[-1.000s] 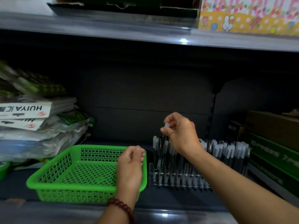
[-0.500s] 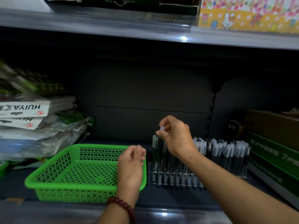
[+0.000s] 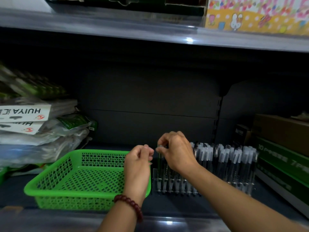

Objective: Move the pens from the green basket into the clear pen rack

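Note:
The green basket (image 3: pixel 50 195) stands on the shelf at the left, and no pens show on its mesh floor. Right of it is the clear pen rack (image 3: pixel 240 185), holding several upright pens (image 3: pixel 234 158) with pale caps. My right hand (image 3: pixel 177 151) pinches the top of a pen (image 3: pixel 159 163) that stands upright at the rack's left end. My left hand (image 3: pixel 137 166), with a bead bracelet at the wrist, hovers over the basket's right rim with its fingers loosely curled, close to the right hand. Nothing shows in it.
Plastic-wrapped packs (image 3: pixel 33 131) are piled at the left, behind the basket. Green and brown boxes (image 3: pixel 282 156) are stacked right of the rack. An upper shelf (image 3: pixel 150 30) carries a colourful box. The shelf's front lip (image 3: pixel 167 221) runs under my forearms.
My left hand has lifted off the basket's right rim and risen toward the right hand. My right hand has lowered the pen into the rack's left end.

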